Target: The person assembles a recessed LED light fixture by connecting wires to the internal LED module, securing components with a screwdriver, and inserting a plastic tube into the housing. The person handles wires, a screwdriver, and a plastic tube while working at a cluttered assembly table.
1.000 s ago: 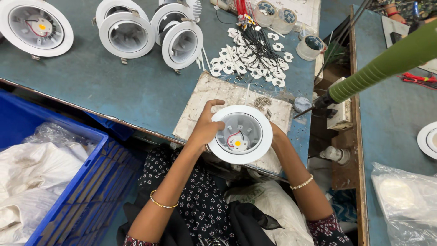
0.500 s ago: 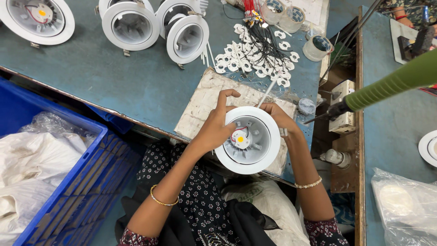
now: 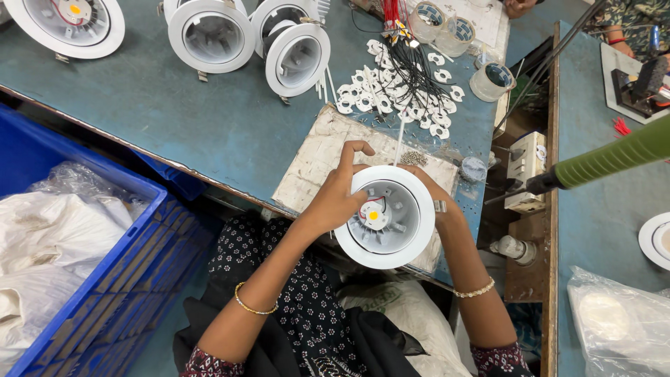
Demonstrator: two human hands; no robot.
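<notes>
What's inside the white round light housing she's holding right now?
Inside the white round light housing sit a small yellow-centred disc, thin red wires and ribbed grey metal. The left hand covers its left rim; the right hand is mostly hidden behind it.

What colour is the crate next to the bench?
Blue; the crate shows clearly in the head view, left of the left hand.

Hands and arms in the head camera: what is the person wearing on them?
The left hand and right hand are bare, with no gloves. The left forearm wears a thin gold bangle; the right wrist wears a pale beaded bracelet. Short dark patterned sleeves show near the elbows.
</notes>
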